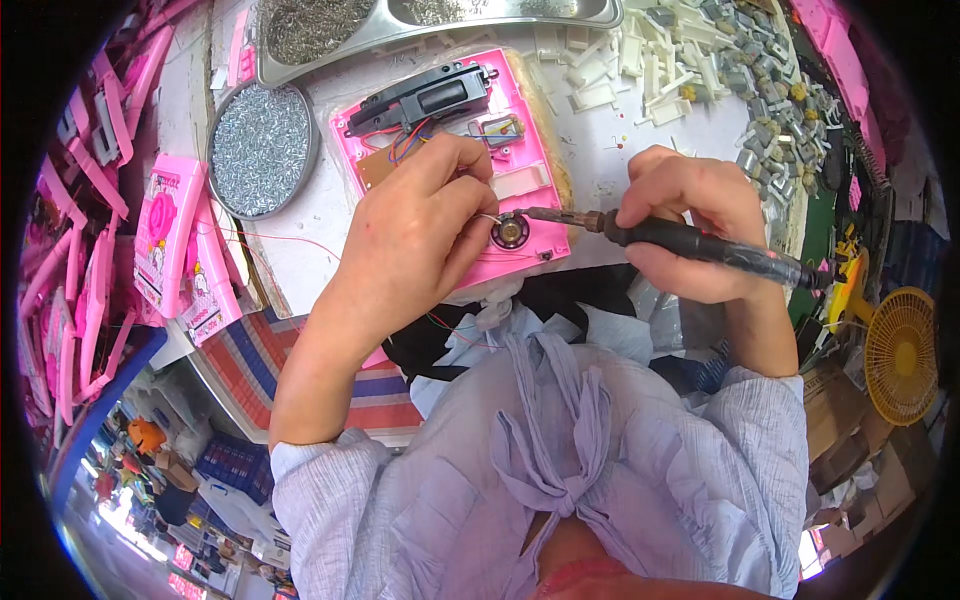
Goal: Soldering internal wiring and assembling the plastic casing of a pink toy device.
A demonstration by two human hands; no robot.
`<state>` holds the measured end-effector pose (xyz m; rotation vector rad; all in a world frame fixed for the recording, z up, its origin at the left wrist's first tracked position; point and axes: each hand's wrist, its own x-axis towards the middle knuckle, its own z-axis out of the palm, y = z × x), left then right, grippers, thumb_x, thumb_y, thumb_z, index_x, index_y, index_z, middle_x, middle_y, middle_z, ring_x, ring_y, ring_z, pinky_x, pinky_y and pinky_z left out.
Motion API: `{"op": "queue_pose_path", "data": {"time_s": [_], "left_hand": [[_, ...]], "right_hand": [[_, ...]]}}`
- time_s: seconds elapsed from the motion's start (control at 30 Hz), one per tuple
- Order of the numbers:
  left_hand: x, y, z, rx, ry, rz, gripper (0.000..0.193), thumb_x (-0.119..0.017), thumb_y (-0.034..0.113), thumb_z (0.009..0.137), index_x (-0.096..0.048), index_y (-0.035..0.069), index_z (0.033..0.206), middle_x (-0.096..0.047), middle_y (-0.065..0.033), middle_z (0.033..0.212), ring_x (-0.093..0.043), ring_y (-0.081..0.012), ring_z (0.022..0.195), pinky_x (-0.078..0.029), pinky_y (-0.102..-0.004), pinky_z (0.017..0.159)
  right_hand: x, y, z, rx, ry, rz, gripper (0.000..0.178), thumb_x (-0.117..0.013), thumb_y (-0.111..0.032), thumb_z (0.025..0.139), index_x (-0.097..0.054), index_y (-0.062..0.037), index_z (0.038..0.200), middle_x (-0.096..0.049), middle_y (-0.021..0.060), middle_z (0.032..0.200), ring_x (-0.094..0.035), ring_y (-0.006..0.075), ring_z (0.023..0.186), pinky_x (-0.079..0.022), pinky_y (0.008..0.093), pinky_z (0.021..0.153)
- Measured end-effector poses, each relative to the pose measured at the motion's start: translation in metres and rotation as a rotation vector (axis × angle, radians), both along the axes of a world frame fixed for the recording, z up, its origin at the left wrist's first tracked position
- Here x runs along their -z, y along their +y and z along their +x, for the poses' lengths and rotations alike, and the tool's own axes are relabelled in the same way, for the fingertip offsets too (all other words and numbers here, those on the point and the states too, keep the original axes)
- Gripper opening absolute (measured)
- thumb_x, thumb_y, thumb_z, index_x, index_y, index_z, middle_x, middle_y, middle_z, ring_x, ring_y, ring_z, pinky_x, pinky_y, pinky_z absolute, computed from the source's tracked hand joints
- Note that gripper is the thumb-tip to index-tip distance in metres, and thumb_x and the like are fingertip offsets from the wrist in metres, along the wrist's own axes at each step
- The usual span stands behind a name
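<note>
A pink plastic casing (548,206) lies in front of me with its inside facing up. It holds a black mechanism (440,95), a small metal motor (497,131), a brown circuit board (376,167) and a small round speaker (510,232). My left hand (425,205) is closed over the casing, its fingertips pinching a thin wire (488,216) at the speaker's edge. In my right hand (700,215) is a soldering iron (690,243) with a black handle. Its tip reaches the top of the speaker, beside my left fingertips. Part of the board is hidden by my left hand.
A round dish of small screws (262,150) stands left of the casing. Behind it is a metal tray (400,25) of small metal parts. White plastic pieces (650,70) and small motors (785,130) pile up at the right. Pink casings (90,240) stack at the far left.
</note>
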<state>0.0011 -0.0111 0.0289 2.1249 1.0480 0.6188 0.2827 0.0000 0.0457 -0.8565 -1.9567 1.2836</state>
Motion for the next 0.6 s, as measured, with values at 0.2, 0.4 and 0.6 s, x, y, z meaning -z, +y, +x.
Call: {"op": "queue_pose_path", "data": {"time_s": [0.2,0.4,0.6], "left_hand": [[0.001,-0.001,-0.001,0.016,0.040,0.027,0.019,-0.073,-0.002,0.075,-0.061,0.001,0.089,-0.060,-0.0116,0.105,-0.064,-0.0297,0.092,-0.053,-0.0375,0.076],[0.001,0.000,0.000,0.028,0.068,0.055,0.022,-0.074,-0.003,0.073,-0.060,0.002,0.089,-0.060,-0.0112,0.104,-0.064,-0.0299,0.092,-0.054,-0.0375,0.075],[0.001,0.001,0.000,0.042,0.072,0.081,0.023,-0.075,-0.002,0.072,-0.060,0.003,0.089,-0.060,-0.0107,0.103,-0.064,-0.0303,0.091,-0.054,-0.0386,0.075]], "right_hand": [[0.003,0.011,-0.004,-0.086,-0.055,-0.058,0.025,-0.074,-0.014,0.076,-0.069,-0.0066,0.100,-0.056,0.0007,0.058,-0.052,0.0106,0.051,-0.039,0.0262,0.052],[0.000,0.012,-0.010,-0.113,-0.073,-0.107,0.025,-0.073,-0.008,0.074,-0.066,-0.0016,0.097,-0.057,0.0033,0.059,-0.052,0.0142,0.054,-0.040,0.0289,0.056],[-0.007,0.015,-0.011,-0.134,-0.124,-0.214,0.025,-0.073,-0.006,0.074,-0.064,0.0017,0.095,-0.059,0.0040,0.061,-0.058,0.0112,0.057,-0.038,0.0259,0.052]]}}
